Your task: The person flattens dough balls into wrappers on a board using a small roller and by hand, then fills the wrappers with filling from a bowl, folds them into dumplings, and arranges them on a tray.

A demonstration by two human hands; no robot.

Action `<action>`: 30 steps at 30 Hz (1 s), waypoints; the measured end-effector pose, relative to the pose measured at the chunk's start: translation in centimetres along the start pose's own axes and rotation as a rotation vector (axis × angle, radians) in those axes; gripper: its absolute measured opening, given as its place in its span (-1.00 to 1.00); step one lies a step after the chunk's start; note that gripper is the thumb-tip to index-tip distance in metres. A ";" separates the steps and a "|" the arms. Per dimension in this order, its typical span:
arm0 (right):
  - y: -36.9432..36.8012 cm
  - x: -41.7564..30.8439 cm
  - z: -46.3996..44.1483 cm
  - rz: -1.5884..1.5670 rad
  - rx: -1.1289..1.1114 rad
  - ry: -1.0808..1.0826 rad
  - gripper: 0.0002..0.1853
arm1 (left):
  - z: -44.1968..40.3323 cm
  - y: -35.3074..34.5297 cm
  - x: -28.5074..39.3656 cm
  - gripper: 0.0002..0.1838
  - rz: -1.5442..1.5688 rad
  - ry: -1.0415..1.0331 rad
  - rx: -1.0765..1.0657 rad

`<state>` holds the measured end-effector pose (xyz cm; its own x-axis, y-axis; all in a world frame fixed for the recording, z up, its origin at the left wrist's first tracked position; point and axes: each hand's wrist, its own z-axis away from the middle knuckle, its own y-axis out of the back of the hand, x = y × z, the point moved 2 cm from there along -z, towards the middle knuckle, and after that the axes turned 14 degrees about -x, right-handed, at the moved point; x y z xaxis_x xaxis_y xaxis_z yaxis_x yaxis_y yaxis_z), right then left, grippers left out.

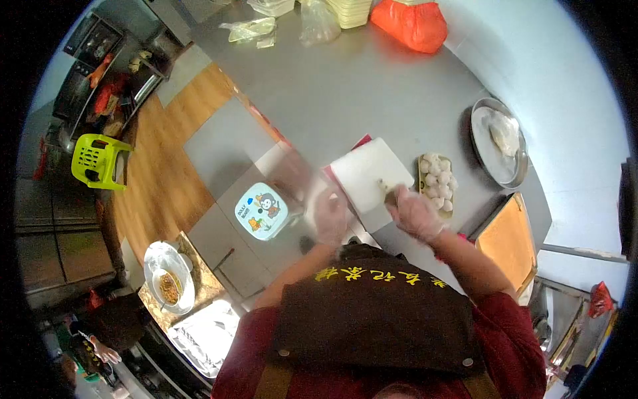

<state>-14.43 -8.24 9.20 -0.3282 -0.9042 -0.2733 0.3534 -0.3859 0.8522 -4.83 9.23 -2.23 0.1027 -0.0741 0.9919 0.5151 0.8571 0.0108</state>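
A white board lies on the grey table with a red edge showing under it. Over its right corner is my right hand, in a clear glove, its fingers closed around something small and dark that I cannot make out. My left hand, also gloved, is at the board's near left side; its fingers are blurred, and I cannot tell whether it holds anything. Small dark bits lie on the board near my right fingers. Right of the board stands a tray of round white balls.
A round metal pan holding a plastic bag stands at the right. Near it is an orange-brown board. A red bag and stacked containers are at the back. A cartoon-printed stool and green chair stand left. A co-worker's gloved hand shows lower left.
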 end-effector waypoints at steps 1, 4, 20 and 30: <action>-2.6 0.4 -0.1 -0.008 -0.008 -0.007 -0.56 | -0.2 0.5 0.8 -0.70 -0.003 0.011 -0.007; -5.2 0.8 -0.8 -0.211 0.077 -0.107 -0.54 | -3.4 -0.7 3.5 -0.68 -0.961 -0.447 -0.433; -6.3 0.6 -1.0 -0.240 0.247 -0.069 -0.68 | -8.8 -5.7 4.5 -0.41 -1.048 -0.731 -0.742; -7.4 1.4 -1.2 -0.262 0.235 -0.081 -0.65 | -9.0 -5.7 4.8 -0.39 -1.018 -0.649 -0.733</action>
<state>-16.43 -6.85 2.01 -0.4529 -0.7589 -0.4680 0.0401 -0.5418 0.8396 0.39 -0.61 1.30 -0.8778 -0.0747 0.4731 0.4653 0.1011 0.8793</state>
